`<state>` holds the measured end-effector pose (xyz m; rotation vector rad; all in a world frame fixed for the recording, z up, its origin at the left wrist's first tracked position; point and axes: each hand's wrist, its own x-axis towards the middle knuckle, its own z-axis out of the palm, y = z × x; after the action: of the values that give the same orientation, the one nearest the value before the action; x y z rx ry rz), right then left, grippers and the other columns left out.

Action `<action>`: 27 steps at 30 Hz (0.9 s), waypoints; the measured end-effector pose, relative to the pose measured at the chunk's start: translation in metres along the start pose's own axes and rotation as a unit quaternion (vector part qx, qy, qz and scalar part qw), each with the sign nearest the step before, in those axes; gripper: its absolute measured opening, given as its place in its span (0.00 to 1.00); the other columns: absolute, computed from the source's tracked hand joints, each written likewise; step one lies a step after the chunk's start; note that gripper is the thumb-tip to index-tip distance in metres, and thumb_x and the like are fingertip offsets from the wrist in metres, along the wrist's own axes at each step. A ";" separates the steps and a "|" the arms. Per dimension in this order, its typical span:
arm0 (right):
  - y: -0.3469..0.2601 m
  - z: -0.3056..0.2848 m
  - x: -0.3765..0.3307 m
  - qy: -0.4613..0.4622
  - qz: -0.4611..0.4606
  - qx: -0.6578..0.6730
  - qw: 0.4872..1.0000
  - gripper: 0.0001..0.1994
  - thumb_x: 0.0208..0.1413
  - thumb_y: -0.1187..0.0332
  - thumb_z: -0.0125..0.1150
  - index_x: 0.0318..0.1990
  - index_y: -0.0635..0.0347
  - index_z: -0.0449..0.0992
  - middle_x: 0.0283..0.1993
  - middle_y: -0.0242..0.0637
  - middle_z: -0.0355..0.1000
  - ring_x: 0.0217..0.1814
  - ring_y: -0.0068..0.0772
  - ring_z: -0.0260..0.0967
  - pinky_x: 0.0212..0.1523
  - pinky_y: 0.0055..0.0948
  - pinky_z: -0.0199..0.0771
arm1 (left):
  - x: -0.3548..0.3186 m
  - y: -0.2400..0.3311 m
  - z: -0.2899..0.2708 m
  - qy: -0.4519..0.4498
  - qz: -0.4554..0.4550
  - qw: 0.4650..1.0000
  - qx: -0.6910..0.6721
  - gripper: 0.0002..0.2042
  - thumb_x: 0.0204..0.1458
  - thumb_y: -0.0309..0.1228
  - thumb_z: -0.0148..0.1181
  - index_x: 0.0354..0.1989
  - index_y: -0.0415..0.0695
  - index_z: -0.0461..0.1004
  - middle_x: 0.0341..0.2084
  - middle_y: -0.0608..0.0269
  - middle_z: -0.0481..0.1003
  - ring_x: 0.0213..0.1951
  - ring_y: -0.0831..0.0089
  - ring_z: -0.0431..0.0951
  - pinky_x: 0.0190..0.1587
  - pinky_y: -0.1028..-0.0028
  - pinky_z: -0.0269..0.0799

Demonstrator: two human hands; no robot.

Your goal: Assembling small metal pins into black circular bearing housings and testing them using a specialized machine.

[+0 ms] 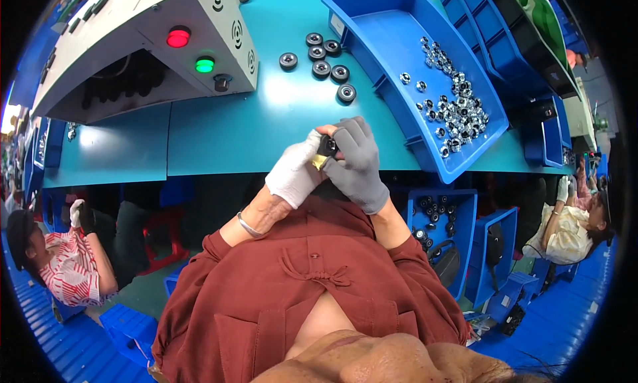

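Gently: left hand [296,168] and right hand [357,162] hold 1 small black part [325,146] between them (fingers hide much of it); best keep grip light, pressure even.

A reddish-brown shirt [279,303] covers the torso, with a thin drawstring bow [325,275] of matching colour at its front. Beyond the bow, away from the face, sits a small round button [314,255]; on the bow's face side, the neckline [325,292] opens in a V. Pocket-like stitched panels flank the bow. Out past it, the left grip [294,170] wears a white glove, with a silvery bangle [247,225] at the wrist; the right grip [355,165] wears a grey glove.
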<state>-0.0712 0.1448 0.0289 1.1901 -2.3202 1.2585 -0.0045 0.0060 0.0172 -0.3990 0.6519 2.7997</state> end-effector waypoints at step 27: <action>-0.004 0.000 -0.019 -0.004 0.288 0.368 0.884 0.28 0.56 0.77 0.59 0.66 0.66 0.64 0.59 0.41 0.67 0.60 0.30 0.66 0.60 0.29 0.70 | 0.001 0.005 -0.004 0.099 0.279 0.854 0.427 0.22 0.53 0.24 0.68 0.57 0.36 0.73 0.44 0.61 0.76 0.44 0.73 0.77 0.49 0.75 0.74</action>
<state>-0.0565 0.1544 0.0209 0.6321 -2.3397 2.4998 -0.0057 -0.0003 0.0155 -0.3377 2.2283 2.5467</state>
